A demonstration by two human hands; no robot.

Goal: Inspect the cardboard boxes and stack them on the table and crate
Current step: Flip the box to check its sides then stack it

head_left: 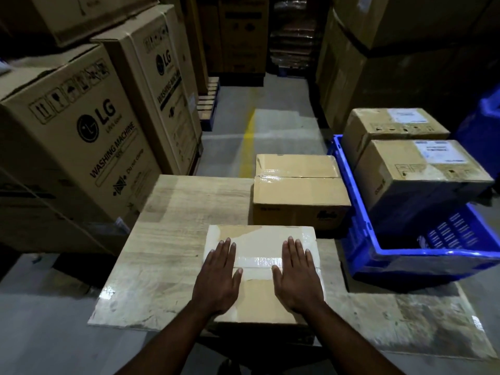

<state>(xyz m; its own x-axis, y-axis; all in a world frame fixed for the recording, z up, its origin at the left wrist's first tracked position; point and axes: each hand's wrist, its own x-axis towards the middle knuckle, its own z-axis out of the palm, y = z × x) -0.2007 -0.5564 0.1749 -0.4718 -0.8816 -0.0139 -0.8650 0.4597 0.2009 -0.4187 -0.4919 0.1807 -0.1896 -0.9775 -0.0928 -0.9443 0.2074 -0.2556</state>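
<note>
A taped cardboard box [258,234] lies at the near edge of the pale wooden table [173,239]. My left hand [219,277] and my right hand [296,277] both rest flat on its top, fingers straight, one on either side of the shiny tape seam. A second taped box [299,190] stands behind it at the table's far right corner. Right of the table, a blue plastic crate [359,212] holds two labelled boxes, one near [422,171] and one far [392,125].
Tall washing machine cartons [81,136] line the left side close to the table. More large cartons [378,50] rise at the back right. A grey floor aisle with a yellow line [249,142] runs ahead. Another blue crate [484,120] sits at the far right.
</note>
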